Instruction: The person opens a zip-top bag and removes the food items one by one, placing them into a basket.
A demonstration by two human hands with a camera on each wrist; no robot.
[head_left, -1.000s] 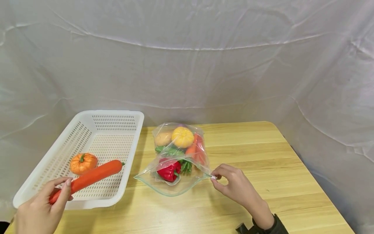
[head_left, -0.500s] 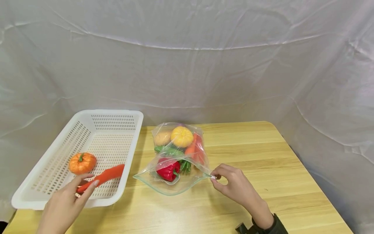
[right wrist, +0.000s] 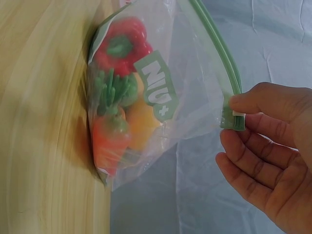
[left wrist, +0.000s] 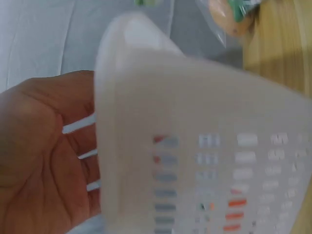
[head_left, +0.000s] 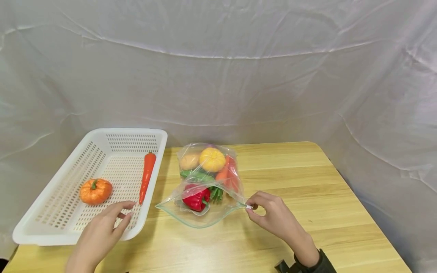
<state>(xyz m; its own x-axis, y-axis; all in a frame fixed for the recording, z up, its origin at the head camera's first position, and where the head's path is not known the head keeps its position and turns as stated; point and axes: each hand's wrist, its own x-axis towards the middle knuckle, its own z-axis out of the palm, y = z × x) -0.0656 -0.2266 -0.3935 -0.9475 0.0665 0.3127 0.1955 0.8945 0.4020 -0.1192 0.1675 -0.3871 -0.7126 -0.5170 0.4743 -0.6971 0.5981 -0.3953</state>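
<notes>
My left hand (head_left: 102, 233) is over the near rim of the white basket (head_left: 21, 231), fingers loosely bent and holding nothing. A red-orange carrot (head_left: 147, 177) lies in the basket along its right wall, beyond the fingertips. To its left sits a small orange pumpkin (head_left: 96, 191). With thumb and finger, my right hand (head_left: 273, 216) pinches the zip corner of a clear zip bag (head_left: 218, 216), at the white slider (right wrist: 238, 114). The bag's mouth gapes toward me. Inside show a red bell pepper (head_left: 197, 199), a yellow pumpkin (head_left: 212, 159), carrots (head_left: 223, 172) and green vegetables.
The wooden table (head_left: 290, 170) carries basket and bag, with a gap between them. A grey fabric sheet (head_left: 218, 87) hangs behind the table and along its right side. In the left wrist view, the basket's slotted wall (left wrist: 195, 107) hides the left fingertips.
My left hand let go of the carrot, which now lies along the basket's right wall, and shifted right. My right hand kept its pinch on the bag's corner.
</notes>
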